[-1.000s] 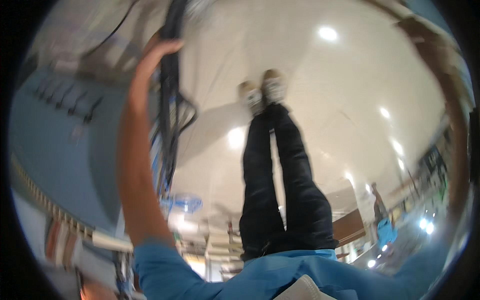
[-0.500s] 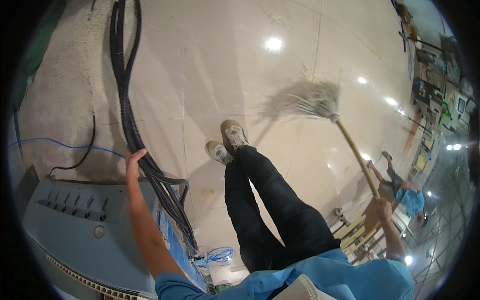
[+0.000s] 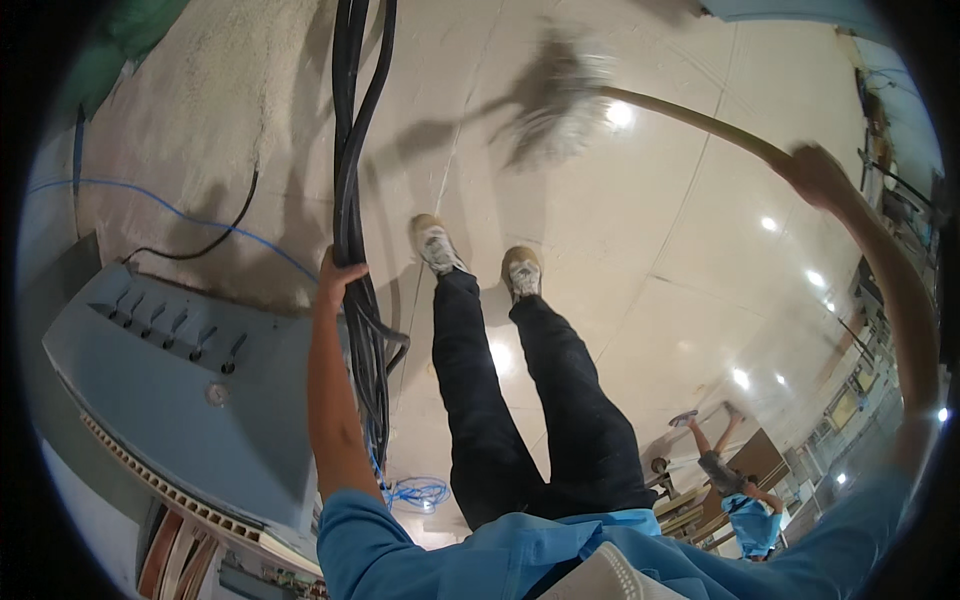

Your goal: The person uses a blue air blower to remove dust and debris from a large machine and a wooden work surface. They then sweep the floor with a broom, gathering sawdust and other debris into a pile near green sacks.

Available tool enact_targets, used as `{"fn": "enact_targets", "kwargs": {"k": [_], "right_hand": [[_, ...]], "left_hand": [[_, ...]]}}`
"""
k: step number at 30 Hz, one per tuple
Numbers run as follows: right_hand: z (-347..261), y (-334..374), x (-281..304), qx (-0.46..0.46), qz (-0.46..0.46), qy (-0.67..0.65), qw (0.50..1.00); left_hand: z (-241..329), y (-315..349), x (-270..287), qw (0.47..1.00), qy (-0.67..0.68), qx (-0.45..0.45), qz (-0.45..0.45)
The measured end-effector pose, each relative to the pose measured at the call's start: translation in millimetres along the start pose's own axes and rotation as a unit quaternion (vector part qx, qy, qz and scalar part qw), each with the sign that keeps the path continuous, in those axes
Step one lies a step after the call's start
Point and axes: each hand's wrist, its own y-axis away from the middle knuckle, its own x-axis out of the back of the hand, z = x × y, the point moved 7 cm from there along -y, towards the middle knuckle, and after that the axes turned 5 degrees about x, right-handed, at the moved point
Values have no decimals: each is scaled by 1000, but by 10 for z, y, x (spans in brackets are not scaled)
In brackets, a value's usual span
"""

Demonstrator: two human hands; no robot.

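My left hand (image 3: 342, 279) is wrapped around a bundle of thick black hoses (image 3: 350, 205) that hangs down beside the grey-blue machine. At the far right, with the arm stretched out, my right hand (image 3: 822, 178) grips the wooden handle of a mop (image 3: 700, 118). The mop's grey-white string head (image 3: 560, 100) is blurred by motion, over the floor ahead of my feet, its dark shadow beside it.
A grey-blue machine (image 3: 190, 370) with a row of levers and a gauge stands at left. A blue hose (image 3: 180, 212) crosses toward it, and a coil of blue tubing (image 3: 418, 491) lies below. Another person (image 3: 745, 515) in a blue shirt is at lower right, near wooden boards (image 3: 690, 510).
The mop has swung forward and to the left, and my right arm now reaches farther out. My feet have stepped apart. My left hand still holds the hoses.
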Motion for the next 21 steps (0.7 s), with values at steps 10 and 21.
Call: {"fn": "enact_targets", "kwargs": {"k": [10, 21], "right_hand": [[-1568, -140, 594, -74, 22, -285, 956], [289, -211, 1868, -238, 45, -34, 970]], "left_hand": [[-5, -61, 444, 999, 31, -4, -9], [-42, -120, 262, 995, -94, 38, -3]]}}
